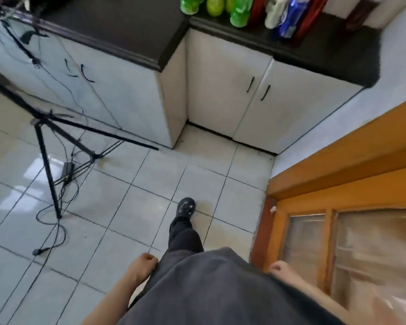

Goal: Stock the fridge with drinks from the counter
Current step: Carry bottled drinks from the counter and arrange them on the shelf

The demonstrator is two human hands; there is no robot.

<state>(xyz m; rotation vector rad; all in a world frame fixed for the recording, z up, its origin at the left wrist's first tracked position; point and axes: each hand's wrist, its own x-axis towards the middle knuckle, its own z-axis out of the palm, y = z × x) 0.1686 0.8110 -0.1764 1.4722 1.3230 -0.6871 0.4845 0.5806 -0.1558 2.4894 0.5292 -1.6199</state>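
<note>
L hand (148, 261), R hand (279, 269) at hips, empty (loosely curled), drinks (238, 12) well ahead on counter (326, 50)

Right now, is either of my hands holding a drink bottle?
No, the left hand and the right hand hang empty at your sides, while the bottles stand on the counter.

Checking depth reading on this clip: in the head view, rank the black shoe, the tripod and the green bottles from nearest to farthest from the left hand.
From the left hand:
1. The black shoe, on the floor tiles just ahead, slightly right.
2. The tripod, standing on the tiles off to the left.
3. The green bottles, up on the counter, far ahead and to the right.
</note>
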